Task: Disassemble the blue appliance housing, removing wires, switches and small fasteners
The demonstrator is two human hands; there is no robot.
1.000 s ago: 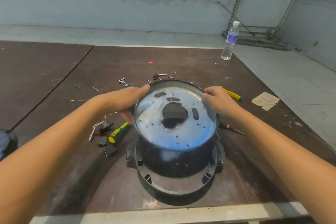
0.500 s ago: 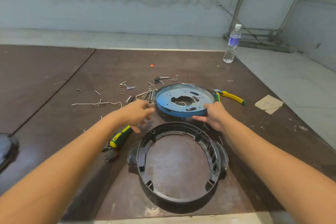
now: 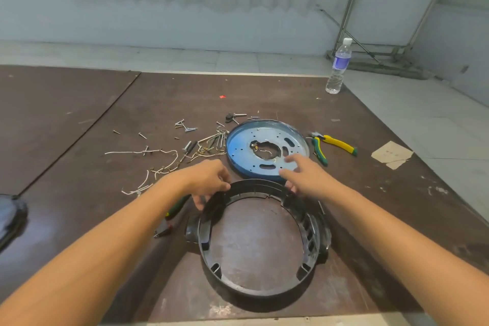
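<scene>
Gripping the far-left rim of a black plastic ring (image 3: 264, 291), the left hand (image 3: 209, 180) is curling its fingers and thumb over the edge. The right hand (image 3: 308, 178) is reaching forward with fingers spread and loose, holding nothing. Its lower fingers are lying at the ring's far-right rim and its forefinger is stretching over the near edge of the blue housing pan (image 3: 242, 147); whether it is touching either cannot be told. The ring is sitting flat on the brown table (image 3: 79, 140), with the pan lying just beyond it. White wires (image 3: 148, 152) and loose screws (image 3: 185, 124) are lying to the pan's left, yellow-green pliers (image 3: 334, 143) to its right. A green-handled screwdriver (image 3: 180, 205) is poking out from under the left wrist.
</scene>
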